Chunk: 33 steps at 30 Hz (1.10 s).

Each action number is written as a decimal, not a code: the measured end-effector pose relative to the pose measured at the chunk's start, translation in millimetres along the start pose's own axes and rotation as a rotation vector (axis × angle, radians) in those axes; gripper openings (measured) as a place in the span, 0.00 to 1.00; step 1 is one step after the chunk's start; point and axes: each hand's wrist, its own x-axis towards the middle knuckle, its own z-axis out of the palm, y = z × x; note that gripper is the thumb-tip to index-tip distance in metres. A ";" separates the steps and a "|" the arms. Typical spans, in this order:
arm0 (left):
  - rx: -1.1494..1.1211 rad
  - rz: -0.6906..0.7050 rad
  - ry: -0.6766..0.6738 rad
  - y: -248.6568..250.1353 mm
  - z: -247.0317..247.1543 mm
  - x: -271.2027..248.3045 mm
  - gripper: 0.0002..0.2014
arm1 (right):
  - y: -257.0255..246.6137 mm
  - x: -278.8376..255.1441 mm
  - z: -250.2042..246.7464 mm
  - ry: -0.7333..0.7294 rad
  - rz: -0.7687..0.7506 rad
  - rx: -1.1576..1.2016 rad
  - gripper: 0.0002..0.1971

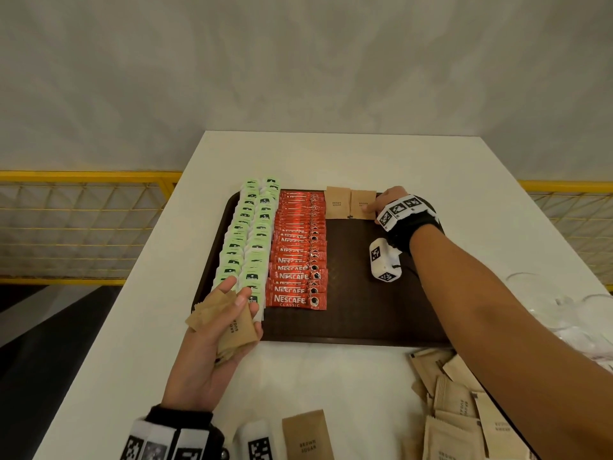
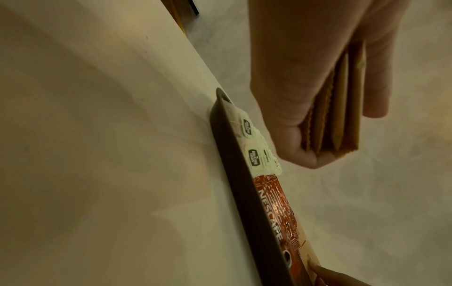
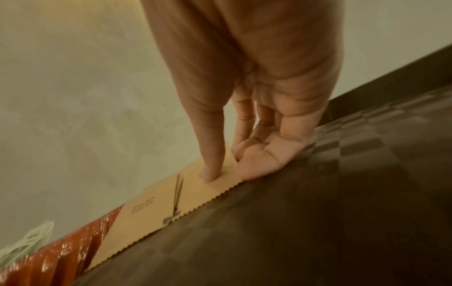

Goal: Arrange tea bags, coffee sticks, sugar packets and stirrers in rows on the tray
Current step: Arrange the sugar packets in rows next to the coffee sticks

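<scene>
Two brown sugar packets (image 1: 351,203) lie side by side at the tray's (image 1: 358,323) far edge, beside the coffee sticks (image 1: 298,250) and tea bags (image 1: 247,234); the right hand (image 1: 386,204) presses a straight fingertip (image 3: 212,174) on the second packet; the left hand (image 1: 215,330) grips a spare stack (image 1: 229,320) over the tabletop (image 1: 139,343); best to square each packet's serrated edge with its neighbour, without overlap, before lifting the finger.

Black wristbands (image 1: 409,224), white marker-tagged camera units (image 1: 384,258).
</scene>
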 end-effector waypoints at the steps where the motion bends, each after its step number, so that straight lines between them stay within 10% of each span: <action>1: -0.005 0.001 -0.003 -0.5 -0.4 0.5 0.20 | -1.1 -2.8 -0.4 0.008 -0.017 -0.014 0.18; 20: -0.138 -0.047 -0.048 0.6 26.3 -3.0 0.11 | -8.3 -14.6 -10.6 0.199 -0.142 0.131 0.24; 33: -0.105 -0.052 0.007 -7.6 21.6 -5.0 0.10 | -14.2 -35.0 -7.4 -0.074 -0.051 -0.242 0.35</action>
